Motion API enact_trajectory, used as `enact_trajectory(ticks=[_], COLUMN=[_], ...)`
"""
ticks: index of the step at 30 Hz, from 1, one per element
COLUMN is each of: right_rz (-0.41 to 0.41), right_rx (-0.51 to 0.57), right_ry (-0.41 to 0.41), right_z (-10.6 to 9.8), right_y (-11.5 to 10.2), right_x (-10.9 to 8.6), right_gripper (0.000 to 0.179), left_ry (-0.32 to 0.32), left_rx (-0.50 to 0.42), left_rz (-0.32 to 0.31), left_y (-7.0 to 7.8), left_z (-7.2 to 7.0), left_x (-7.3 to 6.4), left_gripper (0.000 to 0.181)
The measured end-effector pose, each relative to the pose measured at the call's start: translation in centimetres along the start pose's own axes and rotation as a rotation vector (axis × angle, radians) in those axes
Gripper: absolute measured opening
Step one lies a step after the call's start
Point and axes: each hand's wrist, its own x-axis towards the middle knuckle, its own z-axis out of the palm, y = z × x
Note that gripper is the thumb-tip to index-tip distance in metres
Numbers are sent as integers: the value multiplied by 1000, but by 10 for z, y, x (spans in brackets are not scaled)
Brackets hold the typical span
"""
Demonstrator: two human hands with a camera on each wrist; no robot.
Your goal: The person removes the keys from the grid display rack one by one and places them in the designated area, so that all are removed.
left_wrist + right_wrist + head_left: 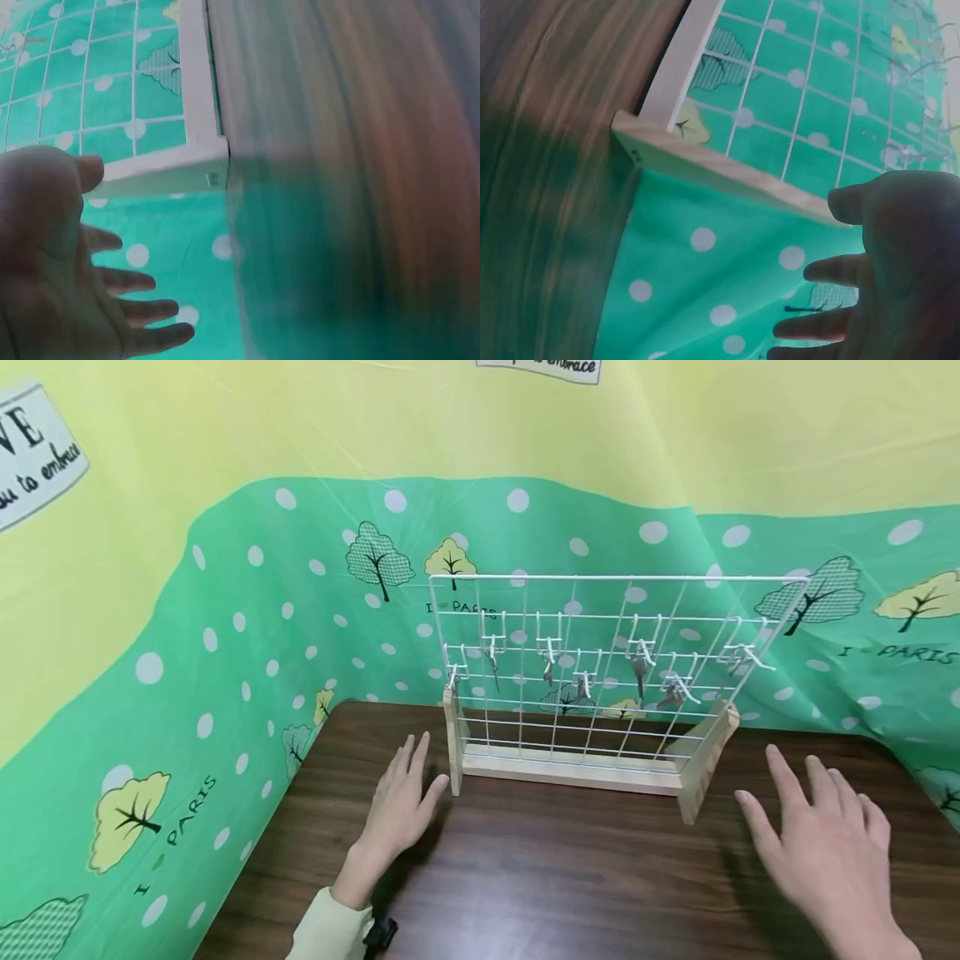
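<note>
A white wire grid rack (555,724) stands upright on a pale wooden base (570,771) with a wooden foot at each end. Several white hooks (550,647) hang on its wires in two staggered rows. My left hand (397,800) is beside the left wooden foot (453,752), fingers spread and holding nothing. Beyond the right wooden foot (707,760), my right hand (828,847) is likewise spread and apart from the rack. Both wrist views show the hands near the feet with bare palms.
The dark wood-grain table (540,868) lies beneath the rack. A green and yellow cloth (240,585) with white dots and printed trees hangs behind it and along the left side. A black wrist strap (380,934) shows at the left sleeve (330,929).
</note>
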Motion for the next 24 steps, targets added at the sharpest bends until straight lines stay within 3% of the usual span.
enact_trajectory(ticks=[6, 8, 13, 15, 19, 24], right_rz=[-11, -20, -108, -139, -163, -199], right_rx=[54, 86, 173, 204, 268, 331], right_ry=[131, 223, 502, 563, 602, 587], right_z=[-3, -3, -2, -2, 1, 1], right_y=[-16, -22, -34, -38, -45, -53], right_x=[-7, -8, -6, -6, -7, -9], right_gripper=[68, 62, 63, 70, 68, 54], left_ry=[83, 108, 199, 250, 276, 245], left_rx=[-175, -230, -323, -384, -534, -652], left_rz=[-50, -46, 34, 87, 122, 77], left_y=[12, 13, 12, 6, 1, 1], left_z=[9, 12, 21, 28, 36, 44], left_x=[-2, -2, -2, -1, 3, 6], left_gripper=[67, 64, 52, 46, 37, 33])
